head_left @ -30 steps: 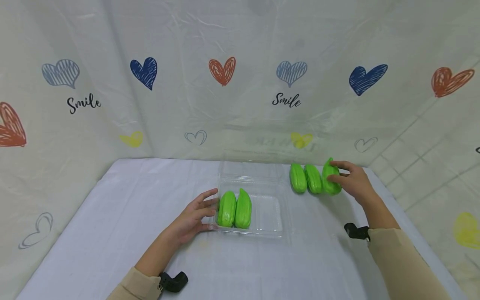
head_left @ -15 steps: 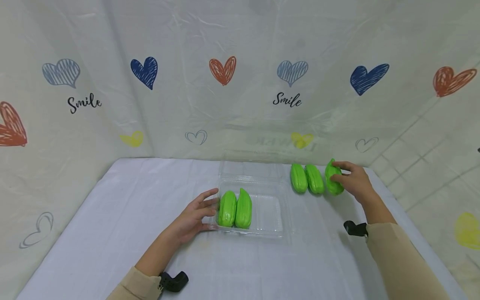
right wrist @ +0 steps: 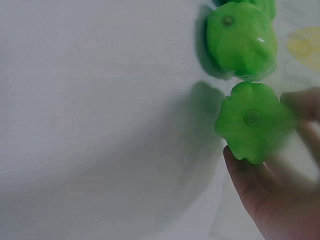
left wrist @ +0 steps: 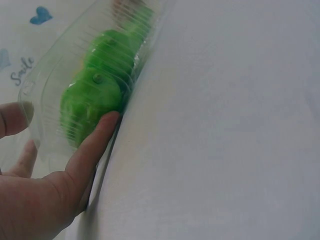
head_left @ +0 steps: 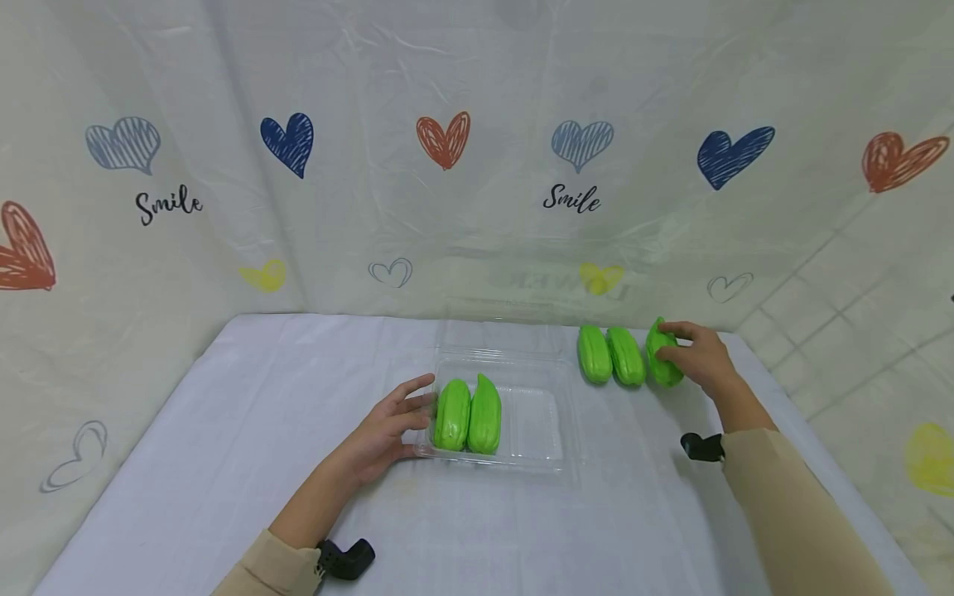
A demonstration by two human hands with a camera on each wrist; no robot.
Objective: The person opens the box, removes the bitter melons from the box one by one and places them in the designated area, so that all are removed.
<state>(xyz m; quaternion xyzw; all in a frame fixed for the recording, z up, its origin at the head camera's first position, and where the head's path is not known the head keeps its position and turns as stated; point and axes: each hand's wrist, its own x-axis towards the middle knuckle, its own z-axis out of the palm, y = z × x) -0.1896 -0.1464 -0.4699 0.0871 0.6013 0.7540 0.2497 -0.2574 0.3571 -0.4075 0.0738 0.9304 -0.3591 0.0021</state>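
A clear plastic clamshell box stands mid-table with its lid raised at the back. In its left half, two glossy green ribbed gourds lie side by side. My left hand rests spread against the box's left side; in the left wrist view its thumb lies low along the wall. At the back right, my right hand grips a third green ribbed gourd between thumb and fingers. The right wrist view shows that gourd end on, its shadow on the cloth beside it.
Two more green gourds lie together between the box and my right hand. White cloth covers the table. Behind it hangs a pale sheet printed with hearts. Each sleeve has a black wrist camera.
My right hand has shifted the gripped gourd slightly to the right, widening the gap from the two beside it. The left hand and the box have stayed put.
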